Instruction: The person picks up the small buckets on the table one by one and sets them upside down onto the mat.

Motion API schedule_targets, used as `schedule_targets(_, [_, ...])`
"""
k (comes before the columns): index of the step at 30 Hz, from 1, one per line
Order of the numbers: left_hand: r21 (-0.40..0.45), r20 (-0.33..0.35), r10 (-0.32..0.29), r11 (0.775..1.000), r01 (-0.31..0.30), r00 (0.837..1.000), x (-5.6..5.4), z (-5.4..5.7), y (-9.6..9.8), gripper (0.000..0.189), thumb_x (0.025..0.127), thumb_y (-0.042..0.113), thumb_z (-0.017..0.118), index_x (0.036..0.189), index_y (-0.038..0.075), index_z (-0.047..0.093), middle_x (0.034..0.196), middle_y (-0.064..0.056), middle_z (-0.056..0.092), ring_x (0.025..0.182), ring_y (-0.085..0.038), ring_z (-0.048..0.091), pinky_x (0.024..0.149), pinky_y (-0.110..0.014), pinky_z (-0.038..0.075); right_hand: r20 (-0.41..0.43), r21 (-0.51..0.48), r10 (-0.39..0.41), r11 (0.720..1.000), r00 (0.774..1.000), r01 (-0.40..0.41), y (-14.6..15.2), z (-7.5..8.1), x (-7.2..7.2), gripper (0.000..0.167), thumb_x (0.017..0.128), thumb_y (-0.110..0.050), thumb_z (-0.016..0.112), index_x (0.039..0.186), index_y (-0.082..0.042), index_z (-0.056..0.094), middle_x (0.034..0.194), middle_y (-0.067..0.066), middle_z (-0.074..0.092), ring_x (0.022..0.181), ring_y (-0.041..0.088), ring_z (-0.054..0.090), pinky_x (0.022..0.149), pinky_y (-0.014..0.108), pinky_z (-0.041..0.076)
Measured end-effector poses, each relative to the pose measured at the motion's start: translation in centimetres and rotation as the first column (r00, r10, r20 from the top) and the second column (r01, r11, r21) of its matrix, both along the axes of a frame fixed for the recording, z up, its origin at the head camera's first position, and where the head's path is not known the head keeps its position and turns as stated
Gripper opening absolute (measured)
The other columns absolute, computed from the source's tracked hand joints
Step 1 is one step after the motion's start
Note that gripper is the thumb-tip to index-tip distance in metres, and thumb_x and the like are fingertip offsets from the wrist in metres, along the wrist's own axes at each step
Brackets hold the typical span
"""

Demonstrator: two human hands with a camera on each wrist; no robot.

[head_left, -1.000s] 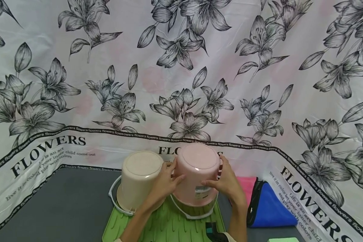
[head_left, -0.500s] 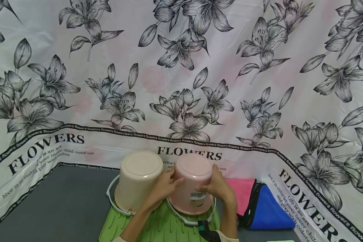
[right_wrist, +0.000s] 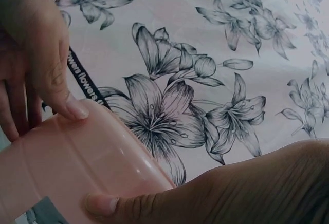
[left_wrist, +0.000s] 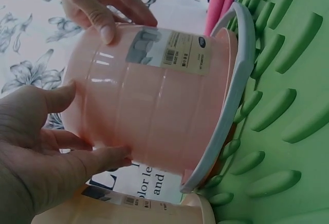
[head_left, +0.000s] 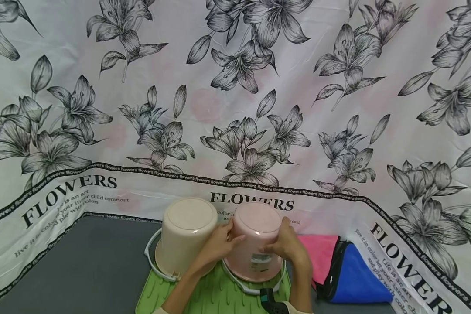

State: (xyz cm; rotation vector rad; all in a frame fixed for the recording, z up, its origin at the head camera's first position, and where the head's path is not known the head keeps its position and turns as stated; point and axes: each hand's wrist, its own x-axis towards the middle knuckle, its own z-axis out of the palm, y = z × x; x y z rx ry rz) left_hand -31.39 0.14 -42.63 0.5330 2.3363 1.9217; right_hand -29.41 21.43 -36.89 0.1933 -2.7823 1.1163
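A pink bucket [head_left: 255, 237] stands upside down on a green ridged mat [head_left: 204, 296], its grey handle [head_left: 255, 290] lying low around the rim at the front. My left hand [head_left: 221, 242] holds its left side, and my right hand [head_left: 290, 244] grips the right side with the thumb on the front near a label. In the left wrist view, the rim of the pink bucket [left_wrist: 154, 95] is down at the mat's ridges. The right wrist view has the thumb of my right hand [right_wrist: 169, 203] pressed on the pink wall. To the left, close by, a cream bucket [head_left: 186, 240] is also upside down.
A pink cloth [head_left: 319, 257] and a blue cloth with a black edge [head_left: 361, 277] lie to the right of the mat. Dark grey table surface [head_left: 90, 266] extends on the left. Behind everything hangs a white flower-printed sheet [head_left: 235, 100].
Both hands have brought the pink bucket down onto the mat over the first half second. Since then hands and bucket have stayed nearly still, with a slight shift of the head view.
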Motion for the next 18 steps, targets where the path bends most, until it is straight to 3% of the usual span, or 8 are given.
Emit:
schedule_targets(6, [0.005,0.024,0.000,1.000,0.000,1.000,-0.21,-0.15,0.14,0.091,0.100,0.039,0.070,0.164,-0.001,0.019,0.173,-0.023,0.018,0.161,-0.044,0.017,0.131,-0.061,0.016,0.028,0.012,-0.016,1.000,0.999,0.016,0.13,0.28,0.21,0.098,0.067,-0.005,0.097,0.137,0.017,0.032,0.122,0.041,0.056,0.113,0.053,0.065,0.105,0.064,0.054])
schedule_targets(12, [-0.068,-0.042,0.015,0.998,-0.018,0.999,-0.37,-0.38,0.23,0.088,0.100,0.036,0.070,0.162,-0.005,0.023,0.168,-0.035,0.019,0.157,-0.051,0.024,0.128,-0.063,0.024,0.047,0.020,-0.025,1.000,0.999,0.024,0.25,0.24,0.17,0.098,0.068,-0.006,0.096,0.137,0.017,0.031,0.122,0.042,0.055,0.112,0.055,0.064,0.104,0.065,0.054])
schedule_targets(18, [-0.140,-0.107,0.029,0.989,-0.044,0.994,-0.64,-1.02,0.44,0.088,0.101,0.039,0.069,0.161,-0.007,0.024,0.165,-0.038,0.024,0.152,-0.054,0.034,0.124,-0.065,0.033,0.048,0.025,-0.034,0.999,0.998,0.033,0.14,0.13,0.17,0.099,0.068,-0.005,0.097,0.137,0.017,0.030,0.121,0.043,0.055,0.111,0.055,0.065,0.102,0.065,0.055])
